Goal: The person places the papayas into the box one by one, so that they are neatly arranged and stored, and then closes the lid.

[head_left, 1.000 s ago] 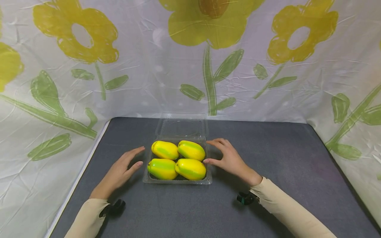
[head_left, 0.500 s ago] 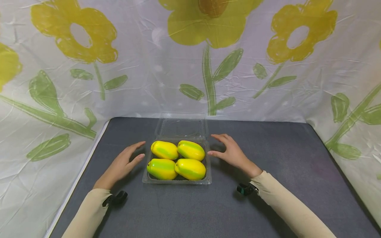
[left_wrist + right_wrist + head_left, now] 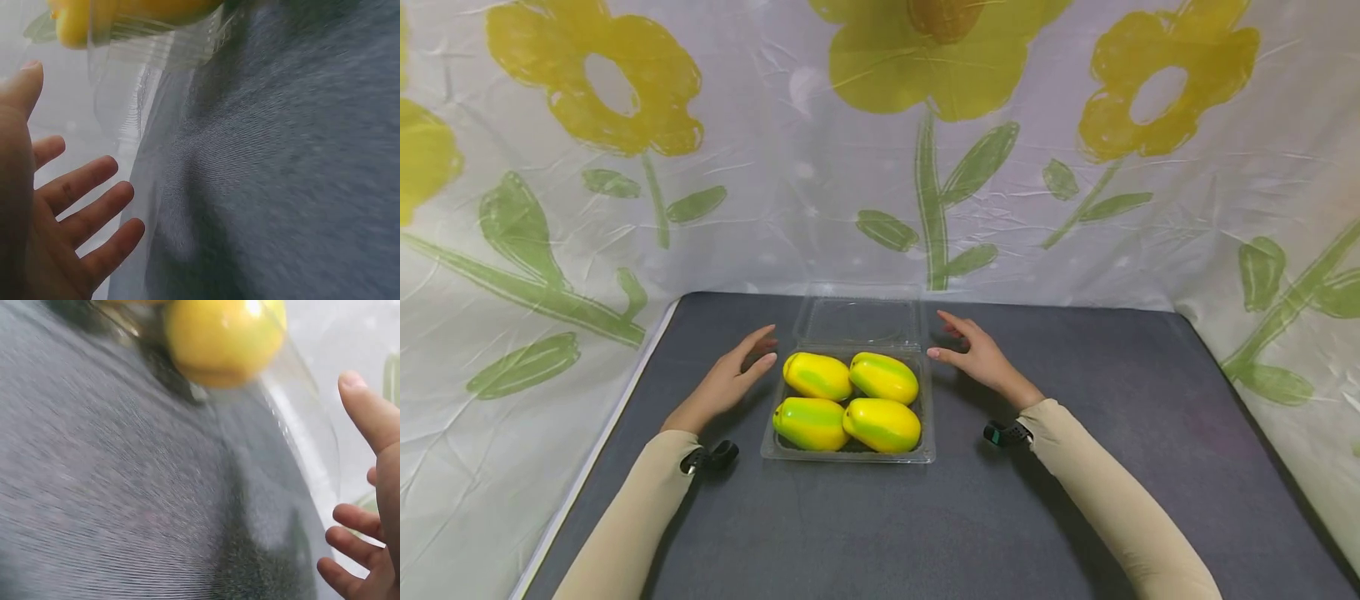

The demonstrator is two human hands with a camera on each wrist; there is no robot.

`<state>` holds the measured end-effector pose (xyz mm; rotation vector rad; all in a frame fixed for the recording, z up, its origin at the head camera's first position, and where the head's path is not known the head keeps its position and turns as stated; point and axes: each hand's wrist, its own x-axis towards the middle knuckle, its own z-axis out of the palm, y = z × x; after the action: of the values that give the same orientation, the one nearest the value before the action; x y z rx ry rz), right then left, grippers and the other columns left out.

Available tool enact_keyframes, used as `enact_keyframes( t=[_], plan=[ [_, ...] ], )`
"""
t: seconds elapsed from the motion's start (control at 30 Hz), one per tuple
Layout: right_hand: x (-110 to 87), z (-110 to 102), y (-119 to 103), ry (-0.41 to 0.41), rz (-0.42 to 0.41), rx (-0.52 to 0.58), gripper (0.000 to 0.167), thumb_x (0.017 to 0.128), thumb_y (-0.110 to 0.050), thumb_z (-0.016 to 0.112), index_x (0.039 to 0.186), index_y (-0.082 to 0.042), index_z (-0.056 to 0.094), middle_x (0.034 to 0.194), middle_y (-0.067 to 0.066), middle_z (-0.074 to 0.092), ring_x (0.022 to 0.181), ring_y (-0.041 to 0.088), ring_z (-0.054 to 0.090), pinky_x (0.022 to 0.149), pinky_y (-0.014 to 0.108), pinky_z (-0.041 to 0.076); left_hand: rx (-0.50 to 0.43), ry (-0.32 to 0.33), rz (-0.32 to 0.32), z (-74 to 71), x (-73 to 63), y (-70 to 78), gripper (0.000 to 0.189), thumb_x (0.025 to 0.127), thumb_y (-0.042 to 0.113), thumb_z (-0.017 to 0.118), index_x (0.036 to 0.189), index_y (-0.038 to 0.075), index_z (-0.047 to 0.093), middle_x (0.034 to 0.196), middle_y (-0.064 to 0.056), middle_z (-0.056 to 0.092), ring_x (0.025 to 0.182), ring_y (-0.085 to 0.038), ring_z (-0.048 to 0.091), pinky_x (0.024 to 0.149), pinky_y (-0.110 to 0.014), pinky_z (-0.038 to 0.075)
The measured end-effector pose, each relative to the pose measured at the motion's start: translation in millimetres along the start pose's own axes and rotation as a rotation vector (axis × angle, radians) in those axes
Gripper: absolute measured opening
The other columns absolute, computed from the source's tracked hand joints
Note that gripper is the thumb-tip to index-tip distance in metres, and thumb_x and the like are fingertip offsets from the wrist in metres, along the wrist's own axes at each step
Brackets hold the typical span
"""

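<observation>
A clear plastic clamshell box [image 3: 850,457] lies on the table with its lid [image 3: 859,323] folded back behind it. Several yellow-and-green fruits that look like papayas [image 3: 883,425] sit inside in two rows. My left hand [image 3: 724,382] is just left of the box, near the hinge, fingers spread and holding nothing. On the other side, my right hand [image 3: 983,357] hovers beside the lid's right edge, thumb apart from the fingers. In the left wrist view, my left fingers [image 3: 94,215] stretch out below the box. The right wrist view shows my right thumb [image 3: 369,412] close to the clear plastic.
The dark grey tabletop [image 3: 865,533] ends just behind the lid. A white cloth with printed yellow flowers [image 3: 760,208] hangs along the back and sides. A dark wrist strap with a camera [image 3: 711,458] is on the left wrist, another [image 3: 1007,433] on the right.
Both hands have moved forward along the sides of the box, from beside the fruits toward the lid. My right fingers have come away from the box's right rim. The box and fruits stay put.
</observation>
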<state>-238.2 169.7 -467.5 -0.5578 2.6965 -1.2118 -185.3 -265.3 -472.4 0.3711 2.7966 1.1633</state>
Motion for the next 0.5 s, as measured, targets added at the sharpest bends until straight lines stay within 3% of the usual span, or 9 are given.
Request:
enact_keyframes(
  t=[0.3, 0.5],
  plan=[
    [23.1, -0.5, 14.3, -0.045, 0.082, 0.072, 0.077, 0.093, -0.054, 0.062, 0.157, -0.031, 0.026, 0.153, 0.014, 0.040, 0.143, 0.034, 0.038, 0.117, 0.058, 0.033, -0.038, -0.010, -0.052, 4.2, 35.9, -8.9, 0.065, 0.104, 0.046, 0.045, 0.159, 0.028, 0.017, 0.154, -0.017, 0.044, 0.141, -0.041, 0.041, 0.113, -0.064, 0.036],
    [34.1, 1.4, 18.3, -0.080, 0.084, 0.078, 0.075, 0.093, -0.058, 0.059, 0.157, -0.032, 0.027, 0.156, 0.011, 0.037, 0.148, 0.034, 0.029, 0.119, 0.060, 0.027, -0.080, -0.069, -0.117, 5.7, 54.6, -13.1, 0.065, 0.103, 0.054, 0.039, 0.159, 0.033, 0.015, 0.156, -0.017, 0.038, 0.144, -0.041, 0.036, 0.115, -0.065, 0.032]
  ],
)
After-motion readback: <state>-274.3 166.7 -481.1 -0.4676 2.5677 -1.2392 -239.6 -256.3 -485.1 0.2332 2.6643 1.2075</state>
